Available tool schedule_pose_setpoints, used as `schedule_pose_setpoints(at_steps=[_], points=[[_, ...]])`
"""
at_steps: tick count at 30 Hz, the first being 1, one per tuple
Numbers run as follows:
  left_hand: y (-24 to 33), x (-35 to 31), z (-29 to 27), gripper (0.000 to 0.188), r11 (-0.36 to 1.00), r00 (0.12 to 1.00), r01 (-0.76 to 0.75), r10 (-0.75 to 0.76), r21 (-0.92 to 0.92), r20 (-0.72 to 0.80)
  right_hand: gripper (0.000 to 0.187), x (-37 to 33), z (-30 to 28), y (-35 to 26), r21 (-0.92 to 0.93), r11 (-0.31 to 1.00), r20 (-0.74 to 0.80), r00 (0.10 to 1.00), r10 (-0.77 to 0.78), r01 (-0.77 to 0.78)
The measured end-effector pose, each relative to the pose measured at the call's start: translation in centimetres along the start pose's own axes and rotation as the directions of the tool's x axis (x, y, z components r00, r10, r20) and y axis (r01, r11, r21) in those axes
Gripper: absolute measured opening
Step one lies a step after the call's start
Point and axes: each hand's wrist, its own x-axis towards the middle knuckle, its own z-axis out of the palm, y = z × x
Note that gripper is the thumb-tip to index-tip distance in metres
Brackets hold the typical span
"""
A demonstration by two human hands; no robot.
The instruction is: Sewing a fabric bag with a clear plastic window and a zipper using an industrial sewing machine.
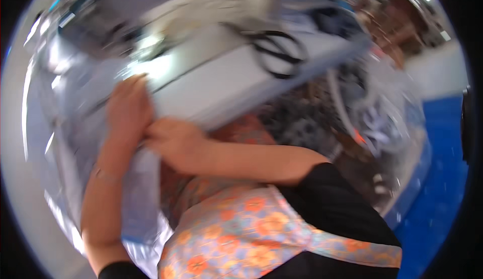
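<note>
The picture is smeared by motion. My left hand (130, 105) rests on the white work table (211, 88) at the left, its fingertips close to the bright lamp (151, 67) under a cream sewing machine (201, 10). Blur hides how its fingers are set. Just right of it, at the table's near edge, my right hand (177, 142) is closed, fingers curled in toward my left wrist. Whatever it holds is hidden. Farther right on the tabletop lies a black looped thing (282, 55), like scissor handles.
A clear plastic bag (402, 108) with dark and white pieces hangs below the table at the right. Pale, shiny plastic sheeting (55, 98) covers the left side. Blue flooring (445, 153) shows at far right. A patterned apron (241, 228) covers my lap.
</note>
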Motion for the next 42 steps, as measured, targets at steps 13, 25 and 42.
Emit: schedule_pose_setpoints(at_steps=[13, 25, 42], points=[[6.5, 0.2, 0.3, 0.042, 0.991, 0.966, 0.126, -0.112, -0.049, 0.232, 0.024, -35.6, -46.7, 5.9, -0.360, 0.001, -0.768, 0.298, 0.567, -0.933], [7.8, 0.1, -1.2, 0.037, 0.986, 0.961, 0.138, -0.109, -0.097, 0.256, 0.017, -29.8, -51.1, 7.1, -0.679, -0.138, -0.421, 0.229, 0.878, -0.721], [15.6, 4.2, -6.1, 0.036, 0.846, 1.000, 0.023, -0.019, -0.532, 0.013, 0.009, -12.4, -47.9, -5.7, -0.052, 0.409, -0.656, 0.340, 0.674, -0.911]])
